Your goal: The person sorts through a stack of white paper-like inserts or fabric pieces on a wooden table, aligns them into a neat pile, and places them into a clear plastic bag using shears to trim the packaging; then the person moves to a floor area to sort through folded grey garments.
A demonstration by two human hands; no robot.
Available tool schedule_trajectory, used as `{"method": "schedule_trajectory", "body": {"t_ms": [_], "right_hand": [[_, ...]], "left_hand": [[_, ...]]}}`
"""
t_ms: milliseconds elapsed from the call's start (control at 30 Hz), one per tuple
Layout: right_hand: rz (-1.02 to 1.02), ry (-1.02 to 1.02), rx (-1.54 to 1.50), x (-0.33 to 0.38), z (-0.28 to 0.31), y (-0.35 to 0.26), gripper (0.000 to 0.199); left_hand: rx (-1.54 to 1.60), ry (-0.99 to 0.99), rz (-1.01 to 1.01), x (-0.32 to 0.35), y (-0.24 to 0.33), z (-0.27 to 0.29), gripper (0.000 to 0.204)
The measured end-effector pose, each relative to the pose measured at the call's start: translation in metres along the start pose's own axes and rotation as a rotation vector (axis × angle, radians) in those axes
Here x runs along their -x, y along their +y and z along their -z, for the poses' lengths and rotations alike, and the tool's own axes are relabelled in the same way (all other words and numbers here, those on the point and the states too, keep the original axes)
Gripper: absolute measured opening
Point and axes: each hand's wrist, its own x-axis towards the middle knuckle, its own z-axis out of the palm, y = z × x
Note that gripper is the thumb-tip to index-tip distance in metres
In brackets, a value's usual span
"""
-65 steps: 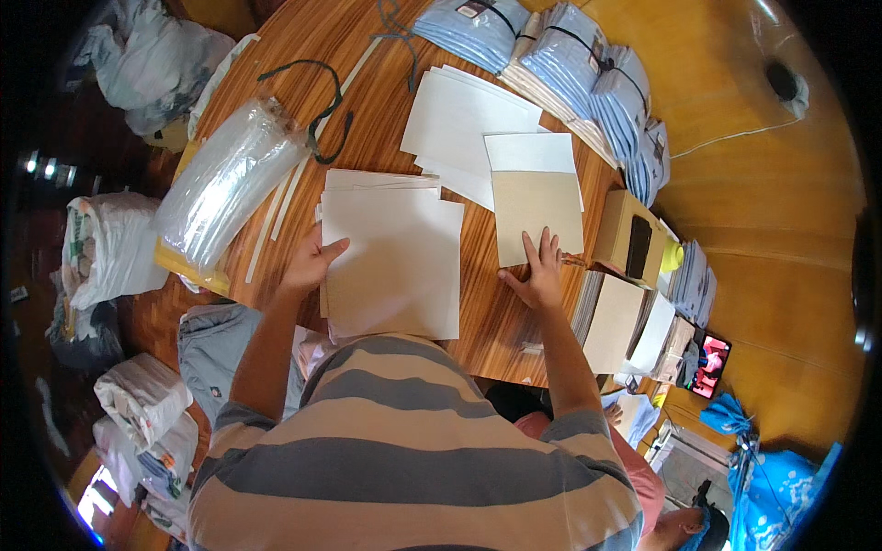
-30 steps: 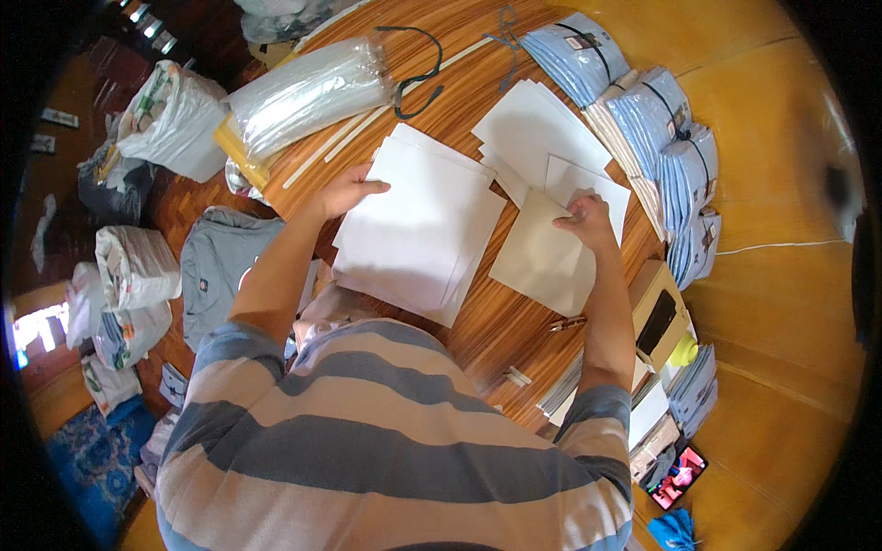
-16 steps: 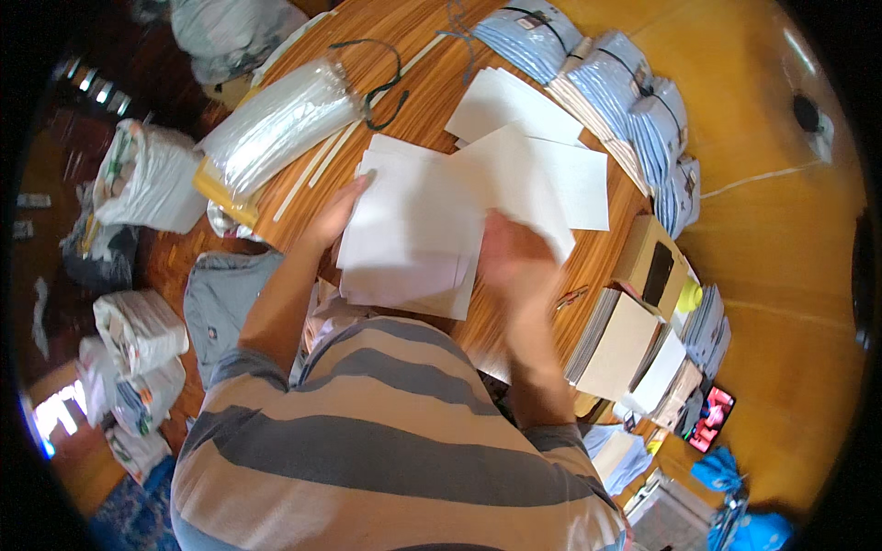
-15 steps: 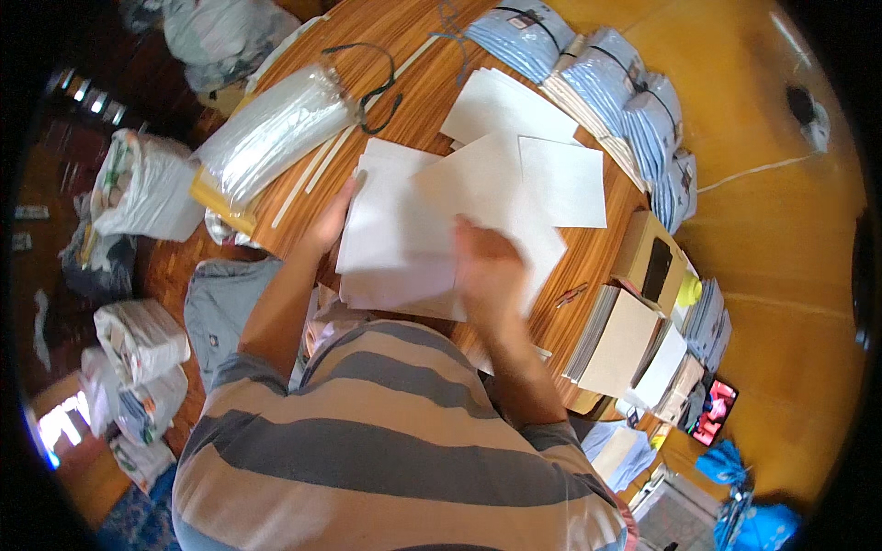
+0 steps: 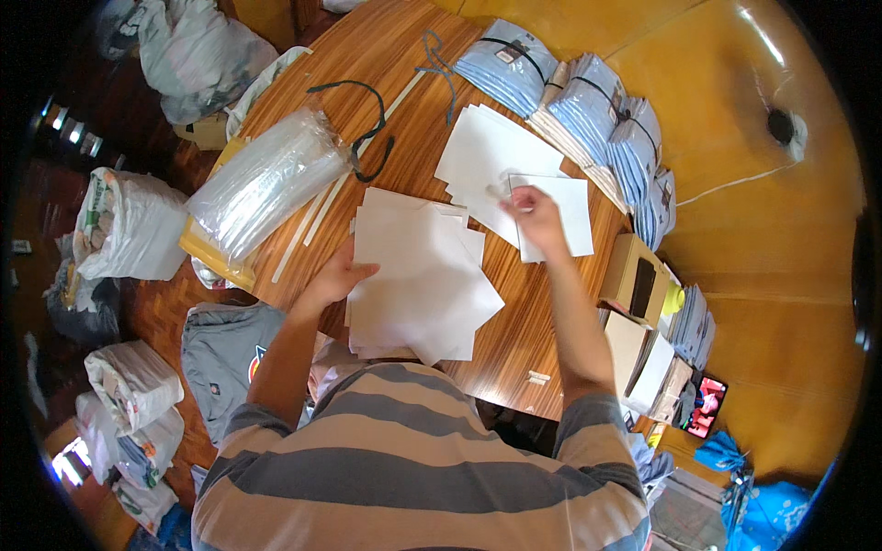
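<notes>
A stack of white sheets [image 5: 418, 266], several of them askew, lies in front of me at the table's near edge. At its left edge my left hand [image 5: 342, 275] grips it, thumb on top and the other fingers mostly hidden. Beyond the stack, to the right, my right hand [image 5: 537, 220] is over a square white sheet [image 5: 570, 207], near its far left corner. Its fingers are curled together; whether they pinch this sheet or something small is unclear. More white sheets [image 5: 482, 147] lie fanned behind, partly beneath the square one.
A clear plastic-wrapped bundle [image 5: 266, 179] lies on the wooden table [image 5: 514, 326] at left, beside a dark strap [image 5: 381, 115] and thin white strips. Folded blue packs [image 5: 505, 64] line the far right edge. Cardboard boxes [image 5: 634, 275] stand at right, stuffed bags [image 5: 133, 225] at left.
My right hand has moved from the stack out to the square sheet at right. Sheets that slanted across toward the far pile now rest on the stack. My left hand still holds its left edge.
</notes>
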Motion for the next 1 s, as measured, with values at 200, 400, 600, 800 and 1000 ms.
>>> {"method": "schedule_trajectory", "body": {"t_ms": [200, 400, 600, 800, 1000], "right_hand": [[-0.004, -0.019, 0.293, -0.142, 0.027, 0.045, 0.063], [0.09, -0.213, 0.555, -0.204, 0.025, 0.039, 0.099], [0.143, -0.439, 0.632, -0.201, 0.031, 0.047, 0.097], [0.01, -0.645, 0.209, -0.182, 0.029, 0.073, 0.071], [0.139, -0.653, 0.375, -0.162, 0.04, 0.067, 0.042]], "left_hand": [[-0.055, -0.089, 0.059, -0.007, 0.011, 0.014, 0.086], [0.194, -0.09, 0.164, -0.016, 0.003, 0.015, 0.096], [-0.195, 0.057, 0.258, -0.001, 0.001, 0.014, 0.111], [0.068, 0.125, 0.291, -0.01, 0.001, 0.004, 0.094], [-0.258, 0.235, 0.255, -0.014, -0.009, 0.002, 0.091]]}}
